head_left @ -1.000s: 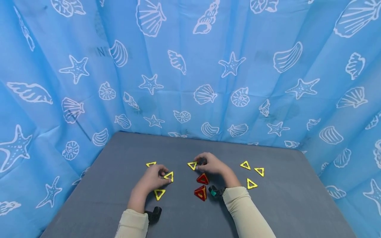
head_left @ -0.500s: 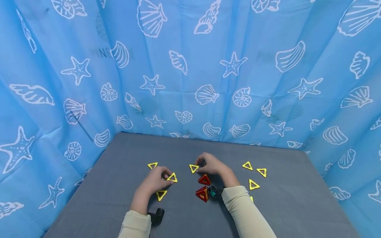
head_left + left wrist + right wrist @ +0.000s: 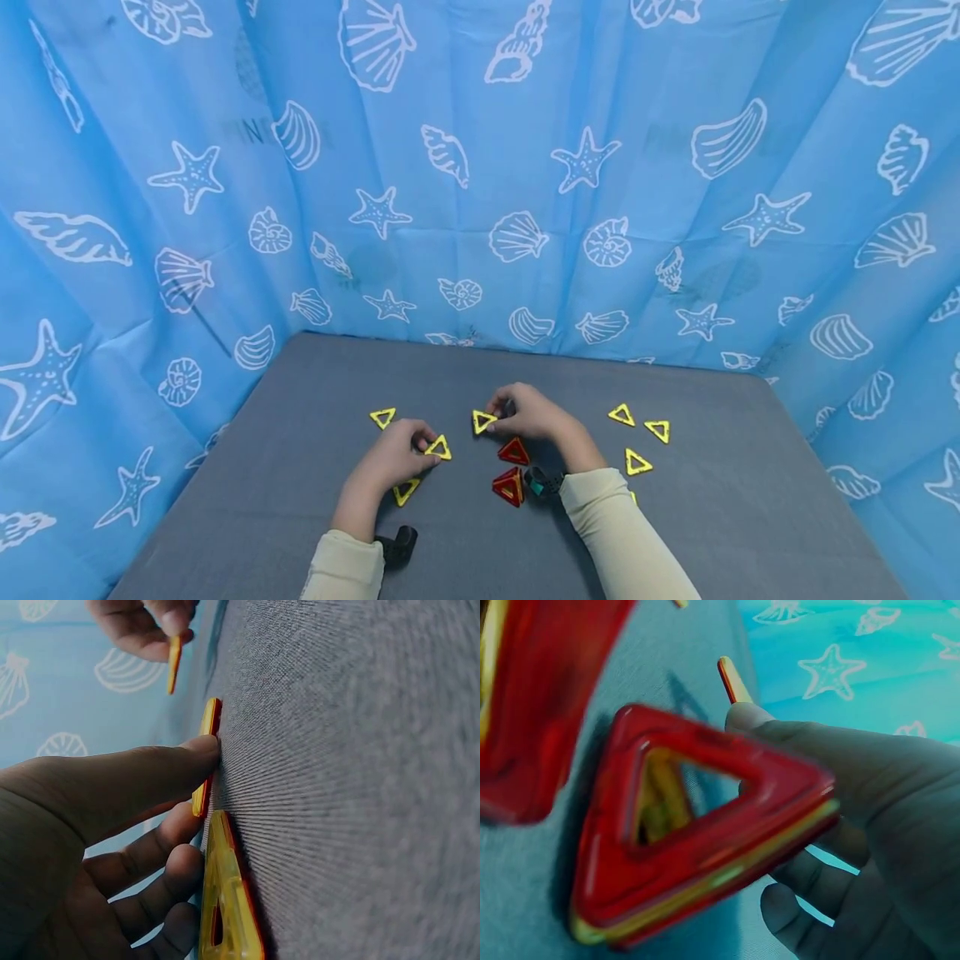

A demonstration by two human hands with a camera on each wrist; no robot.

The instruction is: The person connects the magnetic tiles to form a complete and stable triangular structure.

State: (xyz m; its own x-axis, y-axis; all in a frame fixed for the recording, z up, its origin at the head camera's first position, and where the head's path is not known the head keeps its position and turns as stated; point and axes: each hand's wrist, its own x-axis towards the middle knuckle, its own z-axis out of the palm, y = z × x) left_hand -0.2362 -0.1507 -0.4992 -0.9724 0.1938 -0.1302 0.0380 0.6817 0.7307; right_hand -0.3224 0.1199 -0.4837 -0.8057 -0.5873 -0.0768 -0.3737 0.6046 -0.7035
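Note:
My left hand pinches a yellow triangular magnetic tile between thumb and fingers. In the left wrist view that tile stays close to the cloth, with red along one side. Another yellow triangle lies just beneath the curled fingers. To the right, my right hand pinches a second yellow triangle; seen from the left wrist, this tile is raised off the table. Two red triangular pieces sit below the right hand; up close, one red piece shows yellow along its side.
Several yellow triangles lie on the grey table right of the right forearm, one partly hidden by the sleeve. Yellow triangles also lie beyond and below the left hand. A blue shell-patterned curtain encloses the back and sides.
My left hand has moved slightly right with its tile, nearing the right hand's tile. The right hand's tile has turned a little in the fingers. The pieces on the table look unmoved.

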